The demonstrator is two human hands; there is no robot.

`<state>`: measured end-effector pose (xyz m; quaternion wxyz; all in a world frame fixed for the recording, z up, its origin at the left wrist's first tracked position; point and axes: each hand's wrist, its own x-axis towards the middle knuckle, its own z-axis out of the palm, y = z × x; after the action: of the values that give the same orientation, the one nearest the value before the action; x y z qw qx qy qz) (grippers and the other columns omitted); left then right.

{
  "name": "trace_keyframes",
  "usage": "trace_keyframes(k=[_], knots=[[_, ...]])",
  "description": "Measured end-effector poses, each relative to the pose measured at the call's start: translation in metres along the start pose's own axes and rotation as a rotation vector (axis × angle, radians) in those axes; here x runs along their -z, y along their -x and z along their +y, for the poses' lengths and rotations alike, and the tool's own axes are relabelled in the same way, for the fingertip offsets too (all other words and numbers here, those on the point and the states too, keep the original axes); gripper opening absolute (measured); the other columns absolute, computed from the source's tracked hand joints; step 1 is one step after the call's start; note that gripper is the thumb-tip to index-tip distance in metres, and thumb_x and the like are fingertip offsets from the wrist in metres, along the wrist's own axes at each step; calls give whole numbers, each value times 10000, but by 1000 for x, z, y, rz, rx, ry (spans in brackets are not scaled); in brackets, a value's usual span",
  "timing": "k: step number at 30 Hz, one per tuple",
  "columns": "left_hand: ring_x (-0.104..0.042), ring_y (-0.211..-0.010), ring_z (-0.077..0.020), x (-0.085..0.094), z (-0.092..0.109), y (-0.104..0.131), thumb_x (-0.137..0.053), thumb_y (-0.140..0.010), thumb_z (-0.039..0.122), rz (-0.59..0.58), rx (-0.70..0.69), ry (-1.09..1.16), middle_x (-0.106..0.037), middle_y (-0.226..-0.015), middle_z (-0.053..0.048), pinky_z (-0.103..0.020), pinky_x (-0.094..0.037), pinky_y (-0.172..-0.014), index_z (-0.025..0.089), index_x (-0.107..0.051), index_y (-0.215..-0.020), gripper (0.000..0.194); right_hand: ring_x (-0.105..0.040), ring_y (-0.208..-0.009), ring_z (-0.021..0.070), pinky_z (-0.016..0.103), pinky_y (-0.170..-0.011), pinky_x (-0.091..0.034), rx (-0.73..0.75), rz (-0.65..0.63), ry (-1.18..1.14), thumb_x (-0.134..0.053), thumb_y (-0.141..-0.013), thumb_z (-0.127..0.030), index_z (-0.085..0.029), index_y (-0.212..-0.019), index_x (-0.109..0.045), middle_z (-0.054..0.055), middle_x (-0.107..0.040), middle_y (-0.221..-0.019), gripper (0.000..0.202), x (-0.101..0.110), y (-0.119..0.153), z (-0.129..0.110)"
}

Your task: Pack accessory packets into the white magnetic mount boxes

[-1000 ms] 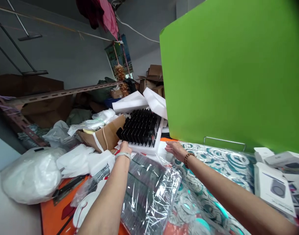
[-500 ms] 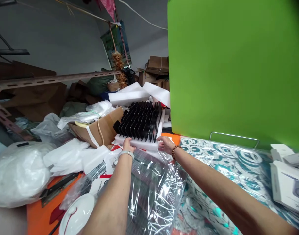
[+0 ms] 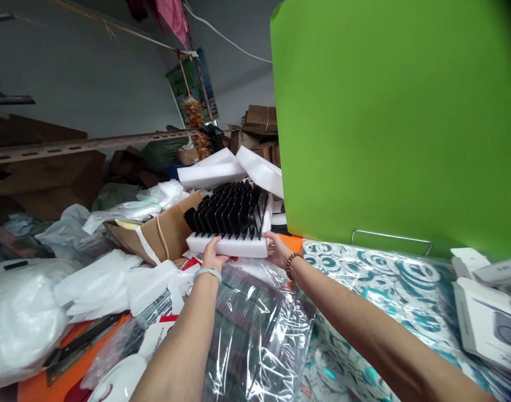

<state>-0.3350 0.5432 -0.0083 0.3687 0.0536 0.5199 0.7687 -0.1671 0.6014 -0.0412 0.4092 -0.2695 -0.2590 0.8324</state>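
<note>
Both hands are on the foam tray (image 3: 238, 247) now. A sec ago on my feed the R hand (image 3: 278, 250) was off to the right, clear of it; now it's at the near R corner, thumb up by the top edge, fingers lower down. L hand (image 3: 214, 258) has the near edge, left of mid, thumb on top, fingers below. I read both as clamped on the foam, tho the fingertips' undersides are hidden. So tray's now held at two pts, which shd make it steadier than one hand wd.

Tray sits mid-scene, far side of the clear-wrapped pack (image 3: 255, 335), just R of the carton (image 3: 173, 226), w/ rows of black parts (image 3: 228, 212) standing in it.

Writing: card (image 3: 154, 338) near L has a red edge & sideways lettering, maybe "MagLock", can't confirm. White box (image 3: 490, 324) far R shows a dark device pic; print's too small to read.
</note>
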Motion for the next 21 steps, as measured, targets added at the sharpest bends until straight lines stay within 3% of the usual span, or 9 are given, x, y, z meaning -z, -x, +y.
trace_keyframes(k=[4, 8, 11, 14, 21], knots=[[-628, -881, -176, -8, 6, 18, -574, -893, 318, 13, -12, 53, -618, -1099, -69, -359, -553, -736, 160, -563, -1155, 306, -599, -545, 169, 324, -623, -547, -68, -65, -67, -540, -792, -147, -162, -880, -530, -24, -564, -554, 89, -7, 16, -7], [-598, -717, -124, -6, 37, 37, -583, -882, 272, 60, -96, 49, -627, -922, -22, -289, -524, -636, 147, -589, -1036, 199, -650, -626, 189, 347, -715, -554, -121, -159, -149, -577, -797, -158, -129, -914, -568, 12, -625, -617, 121, -23, 38, 0], [-562, -611, -116, -5, 63, 54, -626, -776, 145, 82, -127, 13, -596, -739, 31, -275, -500, -615, 158, -593, -869, 100, -671, -685, 213, 376, -746, -554, -126, -185, -222, -540, -864, -331, -124, -935, -590, 49, -663, -671, 225, -37, 46, 3], [-540, -545, -127, -7, 78, 73, -606, -665, 74, 66, -123, -23, -558, -627, 45, -273, -491, -587, 182, -545, -718, 135, -679, -725, 231, 409, -756, -553, -88, -150, -284, -396, -909, -519, -161, -947, -594, 55, -680, -697, 411, -46, 39, -4], [-545, -528, -137, 0, 87, 118, -555, -621, -3, 1, -123, -82, -573, -620, 22, -243, -500, -506, 198, -535, -678, 210, -679, -726, 243, 425, -735, -553, -3, -126, -282, -410, -866, -615, -196, -859, -594, 68, -693, -713, 458, -41, 28, -16]])
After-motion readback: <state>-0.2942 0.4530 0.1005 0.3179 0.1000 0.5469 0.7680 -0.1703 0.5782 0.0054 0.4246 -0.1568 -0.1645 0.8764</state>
